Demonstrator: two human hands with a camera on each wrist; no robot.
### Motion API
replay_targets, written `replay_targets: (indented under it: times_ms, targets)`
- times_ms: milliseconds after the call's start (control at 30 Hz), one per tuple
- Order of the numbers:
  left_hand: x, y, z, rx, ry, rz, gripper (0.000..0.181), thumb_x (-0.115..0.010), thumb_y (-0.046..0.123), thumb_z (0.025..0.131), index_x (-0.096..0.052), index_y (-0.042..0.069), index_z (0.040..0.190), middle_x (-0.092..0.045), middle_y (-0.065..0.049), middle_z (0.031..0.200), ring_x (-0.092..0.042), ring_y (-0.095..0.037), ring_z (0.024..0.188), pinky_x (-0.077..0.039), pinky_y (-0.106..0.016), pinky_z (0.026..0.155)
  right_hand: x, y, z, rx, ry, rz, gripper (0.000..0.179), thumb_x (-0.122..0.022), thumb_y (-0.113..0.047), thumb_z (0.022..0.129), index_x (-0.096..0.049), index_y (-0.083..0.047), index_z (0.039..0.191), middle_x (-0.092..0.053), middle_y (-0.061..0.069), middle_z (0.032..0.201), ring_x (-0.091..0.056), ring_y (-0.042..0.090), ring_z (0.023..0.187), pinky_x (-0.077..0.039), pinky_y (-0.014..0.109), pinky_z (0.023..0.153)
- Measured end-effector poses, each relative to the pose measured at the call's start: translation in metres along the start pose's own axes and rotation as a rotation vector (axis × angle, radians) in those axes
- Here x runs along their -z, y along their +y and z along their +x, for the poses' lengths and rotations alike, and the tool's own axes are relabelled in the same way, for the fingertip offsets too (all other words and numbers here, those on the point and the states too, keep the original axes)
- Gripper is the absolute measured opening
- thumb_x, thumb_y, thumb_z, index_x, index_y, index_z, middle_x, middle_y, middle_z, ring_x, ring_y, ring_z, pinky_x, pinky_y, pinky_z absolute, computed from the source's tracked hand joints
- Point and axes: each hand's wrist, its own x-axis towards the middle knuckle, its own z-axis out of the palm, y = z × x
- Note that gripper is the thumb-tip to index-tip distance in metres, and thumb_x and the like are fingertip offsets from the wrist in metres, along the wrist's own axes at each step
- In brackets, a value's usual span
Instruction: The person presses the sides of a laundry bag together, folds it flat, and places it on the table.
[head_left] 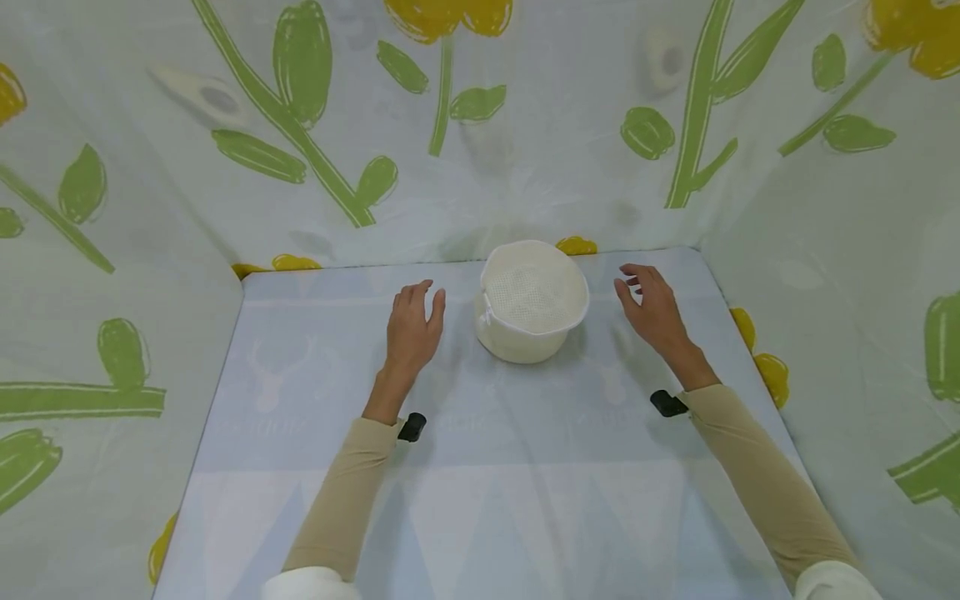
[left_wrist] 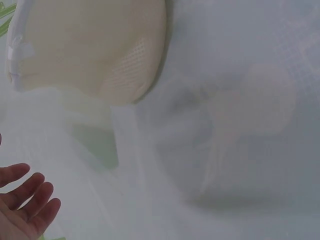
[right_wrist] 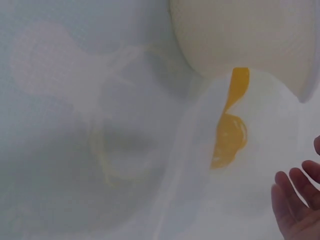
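Note:
A round cream mesh basket [head_left: 517,342] with a white rim stands upright near the back of the table, its mesh floor showing through the top. To its left, my left hand [head_left: 415,329] hovers with relaxed fingers, apart from the basket. On the other side, my right hand [head_left: 654,312] is held off it too, fingers loosely bent around air. The left wrist view has the basket's side [left_wrist: 95,50] at the top and the left fingers [left_wrist: 37,200] low in the corner. In the right wrist view, the basket wall [right_wrist: 245,35] is above the right fingers [right_wrist: 292,200].
The table [head_left: 480,433] wears a pale blue and white patterned cover. Whitish curtains [head_left: 555,167] printed with green leaves and yellow flowers hang behind it and on both sides. A small black device [head_left: 412,427] sits at the left wrist, another [head_left: 667,403] at the right.

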Motion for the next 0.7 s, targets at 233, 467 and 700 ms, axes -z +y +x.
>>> replay_targets:
  times_ms: [233, 467, 700]
  targets:
    - [-0.006, 0.013, 0.003, 0.004, 0.015, -0.083, 0.043, -0.05, 0.029, 0.109, -0.061, -0.005, 0.133, -0.062, -0.025, 0.124, -0.058, -0.038, 0.113, -0.049, -0.05, 0.096, -0.003, -0.007, 0.001, 0.034, 0.006, 0.066, 0.034, -0.059, -0.012, 0.105, -0.056, 0.009, 0.132, -0.06, 0.026, 0.127, -0.061, 0.039, 0.108, -0.053, 0.055, 0.09]
    - [-0.015, 0.022, 0.006, 0.01, 0.006, -0.152, 0.041, -0.051, 0.026, 0.109, -0.062, -0.006, 0.131, -0.064, -0.022, 0.12, -0.061, -0.036, 0.109, -0.051, -0.045, 0.094, -0.009, -0.012, 0.004, -0.006, 0.0, 0.106, 0.033, -0.06, -0.013, 0.105, -0.057, 0.007, 0.132, -0.062, 0.023, 0.125, -0.062, 0.037, 0.107, -0.052, 0.051, 0.088]
    - [-0.022, 0.031, 0.009, 0.012, -0.015, -0.2, 0.036, -0.052, 0.023, 0.108, -0.064, -0.006, 0.127, -0.067, -0.019, 0.113, -0.065, -0.032, 0.103, -0.053, -0.041, 0.092, -0.012, -0.018, 0.004, -0.028, -0.001, 0.155, 0.031, -0.058, -0.015, 0.106, -0.06, 0.005, 0.13, -0.065, 0.022, 0.122, -0.064, 0.036, 0.105, -0.05, 0.043, 0.084]
